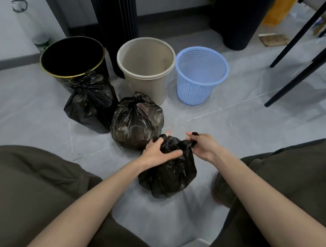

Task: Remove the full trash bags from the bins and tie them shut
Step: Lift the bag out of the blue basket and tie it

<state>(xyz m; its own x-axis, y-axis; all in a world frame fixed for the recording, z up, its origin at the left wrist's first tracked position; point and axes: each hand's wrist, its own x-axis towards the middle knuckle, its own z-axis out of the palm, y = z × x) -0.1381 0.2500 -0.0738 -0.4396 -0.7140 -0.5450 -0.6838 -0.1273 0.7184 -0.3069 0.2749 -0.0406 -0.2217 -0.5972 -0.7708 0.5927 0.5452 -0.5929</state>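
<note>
The left hand (157, 152) grips the neck of the bag (168, 177) on the floor below it, the right hand (202, 145) pinches its loose end alongside, so the last knot is likely under way and needs cinching tight; beyond the hands, 2 tied bags (137, 121), then 3 bins (146, 59).
</note>
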